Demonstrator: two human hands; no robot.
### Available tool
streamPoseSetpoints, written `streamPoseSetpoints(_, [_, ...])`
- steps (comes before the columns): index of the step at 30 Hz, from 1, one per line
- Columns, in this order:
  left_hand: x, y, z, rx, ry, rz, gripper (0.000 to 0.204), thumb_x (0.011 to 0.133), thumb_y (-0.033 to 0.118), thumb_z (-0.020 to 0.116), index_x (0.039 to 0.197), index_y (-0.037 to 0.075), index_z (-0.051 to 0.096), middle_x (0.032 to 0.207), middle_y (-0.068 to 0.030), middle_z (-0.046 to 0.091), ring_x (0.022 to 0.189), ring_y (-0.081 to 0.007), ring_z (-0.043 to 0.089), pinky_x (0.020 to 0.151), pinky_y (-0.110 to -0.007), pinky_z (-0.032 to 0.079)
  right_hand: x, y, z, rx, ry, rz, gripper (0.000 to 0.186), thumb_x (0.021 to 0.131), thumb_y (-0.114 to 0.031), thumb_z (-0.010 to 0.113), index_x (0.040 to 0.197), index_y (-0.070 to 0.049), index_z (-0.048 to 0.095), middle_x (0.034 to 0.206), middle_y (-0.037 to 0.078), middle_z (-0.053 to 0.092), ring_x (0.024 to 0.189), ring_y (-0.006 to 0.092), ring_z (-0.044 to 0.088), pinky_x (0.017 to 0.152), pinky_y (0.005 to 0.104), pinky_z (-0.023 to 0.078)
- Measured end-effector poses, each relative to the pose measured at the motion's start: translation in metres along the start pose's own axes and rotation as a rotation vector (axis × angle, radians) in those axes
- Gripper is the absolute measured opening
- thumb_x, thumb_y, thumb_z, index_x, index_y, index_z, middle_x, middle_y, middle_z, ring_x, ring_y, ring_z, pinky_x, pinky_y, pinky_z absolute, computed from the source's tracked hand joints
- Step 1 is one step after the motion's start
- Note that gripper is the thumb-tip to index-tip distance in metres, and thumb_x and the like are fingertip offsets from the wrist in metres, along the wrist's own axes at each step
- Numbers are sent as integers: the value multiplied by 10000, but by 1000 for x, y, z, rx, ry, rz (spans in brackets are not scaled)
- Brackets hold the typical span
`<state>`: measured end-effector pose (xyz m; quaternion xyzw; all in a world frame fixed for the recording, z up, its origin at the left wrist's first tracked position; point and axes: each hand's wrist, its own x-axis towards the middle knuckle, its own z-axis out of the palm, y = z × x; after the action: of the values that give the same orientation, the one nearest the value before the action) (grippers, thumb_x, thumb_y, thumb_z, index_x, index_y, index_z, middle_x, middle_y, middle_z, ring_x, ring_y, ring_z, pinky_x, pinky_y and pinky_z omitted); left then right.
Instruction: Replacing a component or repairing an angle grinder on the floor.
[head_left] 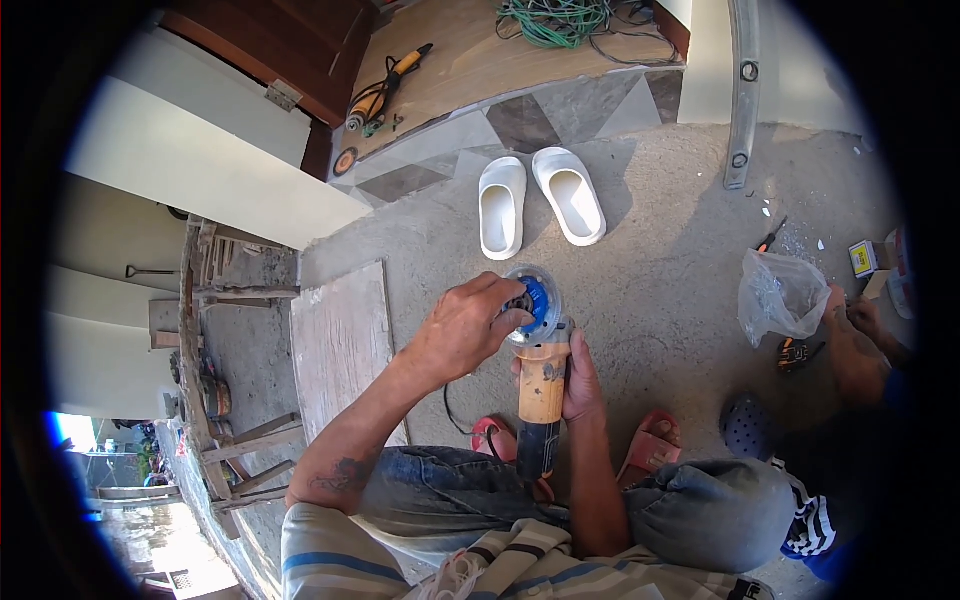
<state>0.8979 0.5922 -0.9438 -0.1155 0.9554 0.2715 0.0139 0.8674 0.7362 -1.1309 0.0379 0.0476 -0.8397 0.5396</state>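
Observation:
An orange and black angle grinder point(541, 388) stands upright in the picture above my lap, its head pointing away from me. My right hand point(584, 378) is wrapped around the body from the right side, just below the head. On the head sits a disc with a blue centre point(541, 302) and a pale rim. My left hand point(456, 330) reaches over from the left, fingers and thumb closed on a dark round part at the disc's middle. Those fingertips partly cover that part. A dark cord point(448, 402) shows left of the grinder.
White slippers point(502, 208) lie just beyond the grinder. Another orange power tool point(385, 88) and green cables point(560, 20) rest on the raised doorway floor. To the right are a plastic bag point(785, 298), a screwdriver point(772, 236), a tape measure point(795, 354) and another person's hand or foot point(850, 340). A board point(342, 340) lies left.

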Motion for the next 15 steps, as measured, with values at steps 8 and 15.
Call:
streamPoseSetpoints(8, [3, 4, -1, 79, 156, 204, 340, 828, 128, 703, 1148, 32, 646, 1048, -129, 655, 1027, -304, 611, 884, -433, 487, 1, 7, -6, 80, 31, 57, 539, 939, -539, 532, 1304, -153, 440, 1094, 172, 637, 853, 310, 685, 636, 404, 607])
streamPoseSetpoints(15, [-2, -1, -3, 318, 63, 155, 271, 820, 145, 708, 1066, 39, 666, 944, -104, 660, 928, -259, 617, 807, -399, 485, 3, 6, -4, 55, 37, 45, 552, 945, -548, 514, 1301, -134, 434, 1114, 181, 631, 851, 317, 686, 632, 406, 609])
